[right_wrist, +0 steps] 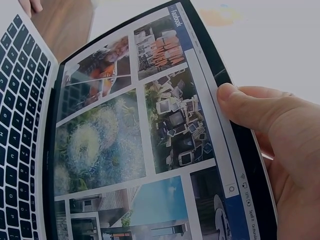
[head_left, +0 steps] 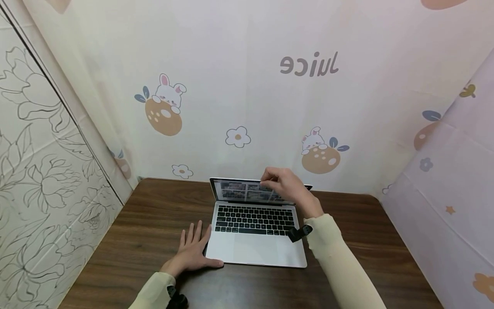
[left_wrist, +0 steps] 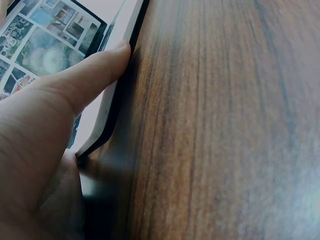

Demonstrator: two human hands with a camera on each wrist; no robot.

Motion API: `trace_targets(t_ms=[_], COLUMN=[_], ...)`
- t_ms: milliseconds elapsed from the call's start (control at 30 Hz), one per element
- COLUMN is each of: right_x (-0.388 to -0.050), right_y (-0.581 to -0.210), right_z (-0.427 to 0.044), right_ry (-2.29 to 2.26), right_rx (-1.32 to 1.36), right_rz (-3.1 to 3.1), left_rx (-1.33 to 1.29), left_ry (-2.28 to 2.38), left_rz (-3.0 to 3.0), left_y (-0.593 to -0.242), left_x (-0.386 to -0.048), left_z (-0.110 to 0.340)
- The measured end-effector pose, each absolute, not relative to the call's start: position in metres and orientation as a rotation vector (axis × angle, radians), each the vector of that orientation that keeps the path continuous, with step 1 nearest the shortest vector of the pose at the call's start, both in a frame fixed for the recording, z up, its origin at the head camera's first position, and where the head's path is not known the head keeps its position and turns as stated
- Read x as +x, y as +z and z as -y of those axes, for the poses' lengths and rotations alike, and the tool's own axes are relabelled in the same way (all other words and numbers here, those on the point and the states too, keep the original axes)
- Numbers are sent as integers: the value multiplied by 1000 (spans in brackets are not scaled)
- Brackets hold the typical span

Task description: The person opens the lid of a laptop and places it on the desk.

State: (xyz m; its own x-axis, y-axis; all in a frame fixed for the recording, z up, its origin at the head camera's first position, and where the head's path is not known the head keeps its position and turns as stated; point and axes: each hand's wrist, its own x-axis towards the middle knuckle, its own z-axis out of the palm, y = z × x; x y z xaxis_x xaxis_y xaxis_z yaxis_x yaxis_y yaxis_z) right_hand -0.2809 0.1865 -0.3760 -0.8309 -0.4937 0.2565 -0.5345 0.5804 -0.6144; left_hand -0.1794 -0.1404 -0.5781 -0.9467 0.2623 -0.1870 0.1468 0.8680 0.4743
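A silver laptop (head_left: 254, 251) with black keys sits unfolded on the wooden table. Its screen (right_wrist: 95, 145) is lit and shows a grid of pictures. At the top edge of the lid my right hand (head_left: 287, 184) pinches the rim, the thumb (right_wrist: 240, 102) on the screen side and the other fingers behind. My left hand (head_left: 191, 253) rests by the laptop's front left corner. Its fingers are spread out straight beside the left side, and its thumb (left_wrist: 102, 65) lies along the front edge.
The dark wood table (head_left: 154, 214) extends on both sides of the laptop. Behind it hangs a pale curtain (head_left: 247, 86) printed with rabbits and flowers. Another curtain with line-drawn flowers (head_left: 42, 184) borders the left side, and a pale printed cloth (head_left: 455, 180) the right.
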Motion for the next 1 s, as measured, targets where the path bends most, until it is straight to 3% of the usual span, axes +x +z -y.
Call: trace_targets(t_ms=[1000], right_x=[-295], right_y=[-376], right_z=[-181], right_ry=[943], right_rx=[784], right_rz=[2701], left_rx=[290], left_ry=[680], left_rz=[-2782], left_y=[-575], left_x=[-179], left_z=[140])
